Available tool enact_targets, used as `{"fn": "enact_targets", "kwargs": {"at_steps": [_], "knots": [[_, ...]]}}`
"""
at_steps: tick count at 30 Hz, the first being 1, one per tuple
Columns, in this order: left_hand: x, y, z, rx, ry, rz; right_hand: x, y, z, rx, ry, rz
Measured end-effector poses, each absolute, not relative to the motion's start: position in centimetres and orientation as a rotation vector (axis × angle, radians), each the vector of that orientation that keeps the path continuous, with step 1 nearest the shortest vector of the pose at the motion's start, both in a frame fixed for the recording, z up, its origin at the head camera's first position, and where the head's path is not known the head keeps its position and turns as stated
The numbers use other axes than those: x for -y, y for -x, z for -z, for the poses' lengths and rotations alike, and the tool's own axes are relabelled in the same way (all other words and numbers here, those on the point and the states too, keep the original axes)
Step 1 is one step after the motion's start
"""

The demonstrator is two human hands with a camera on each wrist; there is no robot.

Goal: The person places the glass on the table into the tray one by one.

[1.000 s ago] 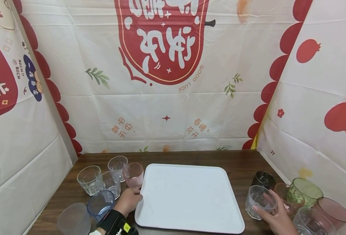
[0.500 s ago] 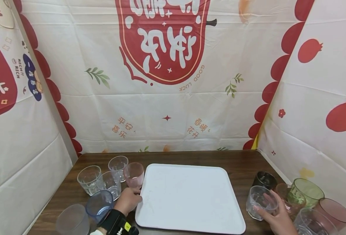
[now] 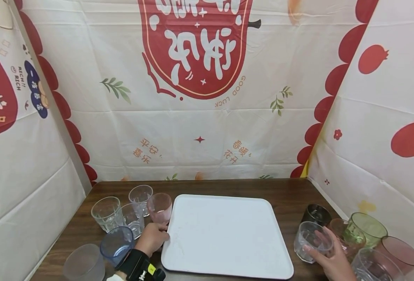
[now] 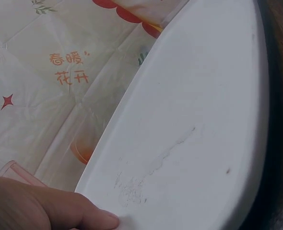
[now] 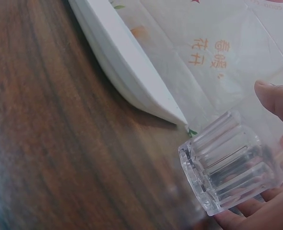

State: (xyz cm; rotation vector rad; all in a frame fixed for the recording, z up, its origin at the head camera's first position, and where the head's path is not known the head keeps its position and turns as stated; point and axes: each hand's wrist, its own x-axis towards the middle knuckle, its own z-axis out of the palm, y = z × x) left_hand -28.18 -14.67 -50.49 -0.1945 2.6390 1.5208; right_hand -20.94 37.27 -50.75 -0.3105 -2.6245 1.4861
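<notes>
In the head view a white rectangular tray lies on the dark wooden table. My left hand grips its left edge; in the left wrist view one digit lies over the rim and the others are hidden. At the right, my right hand holds a clear faceted glass, thumb on the near side and fingers behind it. The right wrist view shows this glass with its ribbed base toward the tray corner.
Left of the tray stand a pink glass, a blue glass, a frosted cup and several clear glasses. Near the right hand are a black glass, a green glass and reddish glasses. Printed cloth walls the table.
Both hands keep their places at the tray edge and the clear glass. The blue glass and the frosted cup have shifted slightly to the left.
</notes>
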Motion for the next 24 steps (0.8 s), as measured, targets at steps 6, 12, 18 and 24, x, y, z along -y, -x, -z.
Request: {"fn": "enact_targets", "kwargs": {"at_steps": [6, 12, 18, 24], "knots": [[14.7, 28.3, 50.7, -2.649, 0.225, -1.496, -37.0, 20.9, 49.6, 2.644, 0.324, -1.5], [14.6, 28.1, 50.6, -2.652, 0.234, -1.484, -36.9, 20.8, 49.2, 2.649, 0.29, -1.447], [14.6, 28.1, 50.6, -2.661, 0.201, -1.507, -36.4, 20.5, 48.7, 2.608, 0.217, -1.464], [14.6, 28.2, 50.7, -2.654, 0.2, -1.519, -35.4, 20.6, 48.0, 2.553, 0.169, -1.561]]}}
